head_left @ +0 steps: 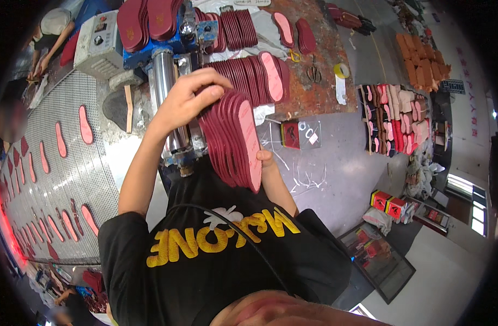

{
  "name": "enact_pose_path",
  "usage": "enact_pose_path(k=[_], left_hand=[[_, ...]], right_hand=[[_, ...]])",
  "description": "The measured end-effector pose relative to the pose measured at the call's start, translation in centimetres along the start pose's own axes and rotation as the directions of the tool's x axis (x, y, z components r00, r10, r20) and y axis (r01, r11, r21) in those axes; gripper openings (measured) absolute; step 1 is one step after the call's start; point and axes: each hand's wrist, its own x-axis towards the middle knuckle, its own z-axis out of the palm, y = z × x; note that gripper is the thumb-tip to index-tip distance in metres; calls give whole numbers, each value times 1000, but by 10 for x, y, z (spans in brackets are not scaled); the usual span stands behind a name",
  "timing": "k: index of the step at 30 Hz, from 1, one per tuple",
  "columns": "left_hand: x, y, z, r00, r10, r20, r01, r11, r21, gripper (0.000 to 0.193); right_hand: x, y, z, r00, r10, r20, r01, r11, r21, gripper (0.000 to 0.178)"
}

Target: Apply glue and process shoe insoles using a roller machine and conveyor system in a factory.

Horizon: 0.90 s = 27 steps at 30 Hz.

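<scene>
A thick stack of dark red insoles (227, 138) stands on edge in front of my chest, its outermost face pink. My left hand (192, 95) closes over the upper end of the stack, fingers bent and thumb along the edge. At the right side my right hand (266, 160) grips the lower part, with its thumb against the pink face and the other fingers hidden behind. Just beyond the stack, a long row of upright insoles (243, 76) lies on the worn table. Close to my left forearm is a shiny metal roller (163, 79) on a blue machine.
More red insoles (162, 19) rest on the blue machine (137, 57), beside a grey control box (99, 43). At left, a perforated conveyor (53, 179) carries spaced pink insoles. Scissors (314, 73) and yellow tape (342, 70) lie on the table (319, 98). People work at far left.
</scene>
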Motion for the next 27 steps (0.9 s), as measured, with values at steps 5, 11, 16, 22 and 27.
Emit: enact_pose_path(k=[5,11,16,22,27], left_hand=[[7,-8,29,994,12,-105,-29,988,-154,37],[12,-12,42,995,36,-89,-39,999,-37,42],[24,-2,38,976,203,-86,-198,978,60,43],[21,0,42,930,321,-178,-303,945,120,41],[11,-1,48,923,319,-218,-275,939,208,46]], right_hand=[[-9,-8,-5,1000,-7,-5,7,996,-92,91],[-15,-7,3,998,-38,-57,31,991,-127,89],[-6,-1,14,986,-158,-53,155,987,-48,84],[-1,-5,33,971,-189,-144,164,972,-167,87],[1,-8,28,984,-150,-98,100,915,-392,100]])
